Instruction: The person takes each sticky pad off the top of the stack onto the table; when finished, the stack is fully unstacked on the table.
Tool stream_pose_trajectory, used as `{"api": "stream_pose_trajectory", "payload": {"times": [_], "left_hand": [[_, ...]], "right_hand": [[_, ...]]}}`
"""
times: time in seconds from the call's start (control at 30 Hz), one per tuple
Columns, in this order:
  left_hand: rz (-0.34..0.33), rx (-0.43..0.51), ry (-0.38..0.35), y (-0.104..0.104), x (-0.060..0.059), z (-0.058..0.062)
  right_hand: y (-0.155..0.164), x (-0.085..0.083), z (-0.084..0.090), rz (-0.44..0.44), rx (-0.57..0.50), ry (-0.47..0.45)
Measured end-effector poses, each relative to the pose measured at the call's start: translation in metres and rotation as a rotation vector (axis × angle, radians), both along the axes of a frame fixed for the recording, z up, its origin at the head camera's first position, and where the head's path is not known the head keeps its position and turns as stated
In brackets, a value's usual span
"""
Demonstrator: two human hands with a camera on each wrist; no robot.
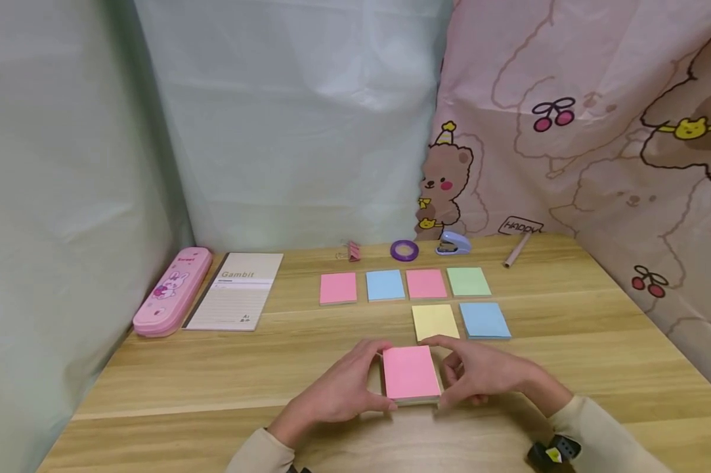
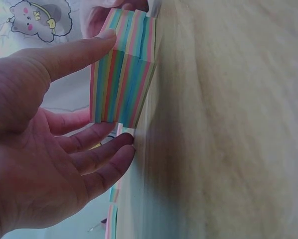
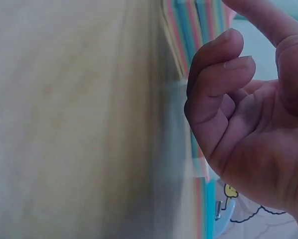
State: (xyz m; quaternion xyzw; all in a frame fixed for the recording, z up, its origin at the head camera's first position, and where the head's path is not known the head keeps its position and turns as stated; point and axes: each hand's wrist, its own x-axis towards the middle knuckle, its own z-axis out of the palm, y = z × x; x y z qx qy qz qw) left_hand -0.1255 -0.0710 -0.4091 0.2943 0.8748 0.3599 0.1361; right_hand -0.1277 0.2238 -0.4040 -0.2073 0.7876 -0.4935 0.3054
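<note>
The left hand (image 1: pixel 337 392) and right hand (image 1: pixel 485 374) are grasping the pad (image 1: pixel 410 373) by its sides, low on the near surface (image 1: pixel 213 374). The left wrist view is showing striped page edges; six notes (image 1: pixel 433 322) are lying beyond.

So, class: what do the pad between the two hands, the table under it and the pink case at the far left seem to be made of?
Sticky-note pad: paper, matte; its edge shows thin coloured layers in the left wrist view.
Table: wood or wood-look laminate, with grain lines and a soft sheen.
Pink pencil case: probably plastic or tin, smooth, glossy and printed.
</note>
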Motion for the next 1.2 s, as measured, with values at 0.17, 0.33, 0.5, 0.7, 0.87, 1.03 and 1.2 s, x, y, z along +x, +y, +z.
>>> {"api": "stream_pose_trajectory", "payload": {"times": [0.17,0.33,0.5,0.7,0.87,1.03,1.2], "left_hand": [[0.002,-0.005,-0.008,0.000,0.000,0.000],[0.006,-0.013,-0.001,0.001,0.001,0.000],[0.007,-0.021,0.004,0.002,0.002,-0.001],[-0.001,-0.019,0.022,0.002,0.003,-0.001],[-0.002,-0.015,0.031,0.002,0.003,0.000],[0.004,-0.015,0.029,0.002,0.004,0.000],[0.015,-0.017,0.024,0.001,0.003,0.002]], "right_hand": [[-0.003,0.003,-0.004,-0.013,0.004,-0.031],[-0.006,0.003,-0.006,-0.005,0.003,-0.040],[-0.007,0.004,-0.006,-0.004,0.003,-0.034],[-0.009,0.004,-0.007,-0.014,0.001,-0.032],[-0.010,0.005,-0.007,-0.018,0.014,-0.018],[-0.011,0.006,-0.007,-0.024,0.032,-0.001],[-0.012,0.007,-0.007,-0.036,0.062,0.016]]}}
